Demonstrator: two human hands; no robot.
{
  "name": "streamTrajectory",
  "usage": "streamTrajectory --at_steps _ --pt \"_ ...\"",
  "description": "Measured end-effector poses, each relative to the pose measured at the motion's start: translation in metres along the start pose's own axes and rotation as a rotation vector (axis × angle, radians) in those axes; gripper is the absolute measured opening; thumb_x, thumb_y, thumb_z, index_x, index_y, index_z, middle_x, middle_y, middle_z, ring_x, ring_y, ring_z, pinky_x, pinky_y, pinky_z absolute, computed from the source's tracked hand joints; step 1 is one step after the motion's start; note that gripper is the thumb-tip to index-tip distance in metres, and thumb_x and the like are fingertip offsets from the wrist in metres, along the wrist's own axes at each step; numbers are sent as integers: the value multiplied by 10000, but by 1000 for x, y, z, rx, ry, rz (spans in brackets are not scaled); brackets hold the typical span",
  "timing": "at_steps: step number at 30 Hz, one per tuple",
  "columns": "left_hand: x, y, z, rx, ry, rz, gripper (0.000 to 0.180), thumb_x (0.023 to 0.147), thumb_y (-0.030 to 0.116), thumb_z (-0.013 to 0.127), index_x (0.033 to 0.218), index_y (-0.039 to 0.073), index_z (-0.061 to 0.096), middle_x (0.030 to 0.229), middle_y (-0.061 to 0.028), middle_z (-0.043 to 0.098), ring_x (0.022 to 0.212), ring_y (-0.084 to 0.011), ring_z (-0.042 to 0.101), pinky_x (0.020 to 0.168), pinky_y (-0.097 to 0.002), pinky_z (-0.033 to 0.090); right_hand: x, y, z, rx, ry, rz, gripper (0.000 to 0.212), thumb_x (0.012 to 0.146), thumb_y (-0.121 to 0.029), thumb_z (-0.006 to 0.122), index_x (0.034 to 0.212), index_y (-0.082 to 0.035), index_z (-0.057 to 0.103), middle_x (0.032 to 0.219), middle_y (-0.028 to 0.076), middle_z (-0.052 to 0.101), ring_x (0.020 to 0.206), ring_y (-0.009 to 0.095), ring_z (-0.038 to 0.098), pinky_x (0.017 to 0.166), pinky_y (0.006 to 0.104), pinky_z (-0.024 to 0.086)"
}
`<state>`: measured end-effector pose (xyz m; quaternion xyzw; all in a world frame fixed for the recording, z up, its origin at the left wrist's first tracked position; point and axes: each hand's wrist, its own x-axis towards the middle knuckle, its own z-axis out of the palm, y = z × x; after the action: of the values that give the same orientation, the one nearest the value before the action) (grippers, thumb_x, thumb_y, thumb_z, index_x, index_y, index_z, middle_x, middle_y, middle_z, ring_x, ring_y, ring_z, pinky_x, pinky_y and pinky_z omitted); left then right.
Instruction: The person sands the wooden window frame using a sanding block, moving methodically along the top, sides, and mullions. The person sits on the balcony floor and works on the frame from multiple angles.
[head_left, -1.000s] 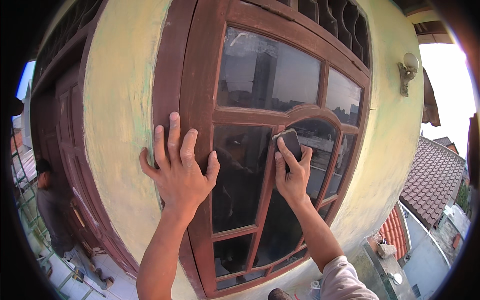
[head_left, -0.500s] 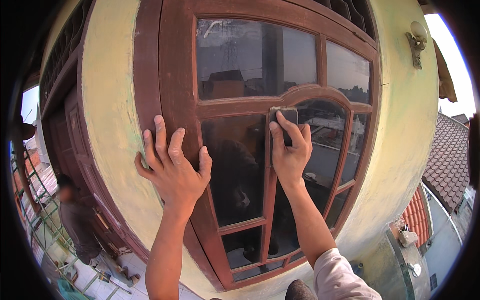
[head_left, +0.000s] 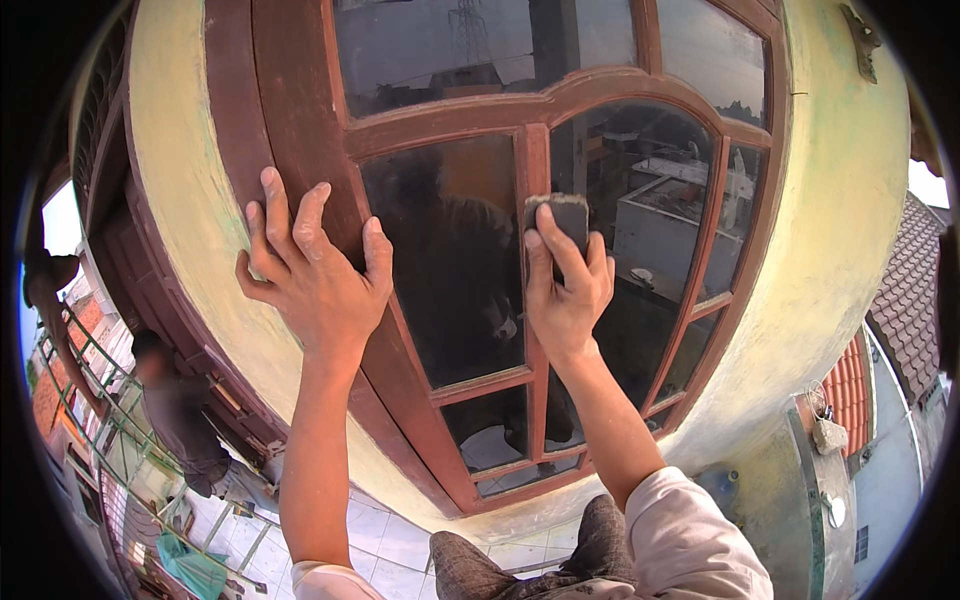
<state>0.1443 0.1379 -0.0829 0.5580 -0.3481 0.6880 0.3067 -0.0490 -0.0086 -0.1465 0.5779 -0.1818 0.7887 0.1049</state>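
My right hand [head_left: 572, 295] presses a dark rectangular piece of sandpaper [head_left: 568, 222], pale along its top edge, against the upright wooden bar [head_left: 537, 165] between two panes. Its index finger lies along the sheet and the thumb is at its left side. Beside it, my left hand [head_left: 325, 265] is spread on the left part of the brown window frame [head_left: 300, 100], fingers apart and holding nothing. Dark glass panes [head_left: 445, 270] fill the frame and reflect buildings.
Yellow wall [head_left: 165, 120] borders the window on both sides. Lower left, another person [head_left: 185, 415] stands near green metal scaffolding [head_left: 120, 440] and a brown door. Below are pale floor tiles [head_left: 385, 525] and my knees. Roofs [head_left: 915, 290] lie off to the right.
My right hand has slid the sandpaper down along the upright bar. My left hand stays spread on the frame. The view has tilted downward, showing more floor and my legs.
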Motion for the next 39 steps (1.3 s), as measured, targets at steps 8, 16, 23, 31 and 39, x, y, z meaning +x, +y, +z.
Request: streamTrajectory --at_steps 8,16,23,31,39 --pt "3 6 0 -15 -27 12 539 1020 471 601 1442 164 469 1663 -153 394 1468 -393 353 1107 -624 276 55 -1 -4 -89 -52 31 244 972 -257 782 1209 -208 815 786 36 600 644 193 494 669 345 344" --pt "4 5 -6 17 -1 12 518 1049 461 556 1441 134 471 1687 -182 362 1501 -407 327 1139 -629 248 -196 67 -274 113 -616 1278 589 905 -265 827 1370 -167 480 991 98 591 733 186 573 634 352 478" --pt "7 0 -5 22 -13 36 520 1060 431 556 1458 114 451 1702 -177 345 1506 -386 322 1163 -585 220 -263 83 -521 -33 434 1986 370 1018 -320 611 1350 -252 463 886 -9 498 633 111 523 528 285 390" --pt "0 -19 9 83 -59 110 514 1100 385 515 1498 88 386 1713 -189 305 1530 -389 291 1172 -587 212 -259 104 -546 13 -315 1772 448 962 -76 521 1382 -174 403 1314 57 632 1062 148 576 789 324 456" --pt "0 -21 2 88 -238 59 628 1090 353 540 1573 86 242 1768 -222 100 1585 -478 155 1214 -671 133 -280 126 -516 168 -435 1757 481 939 84 477 1388 -57 378 1284 187 556 992 270 731 716 387 629"
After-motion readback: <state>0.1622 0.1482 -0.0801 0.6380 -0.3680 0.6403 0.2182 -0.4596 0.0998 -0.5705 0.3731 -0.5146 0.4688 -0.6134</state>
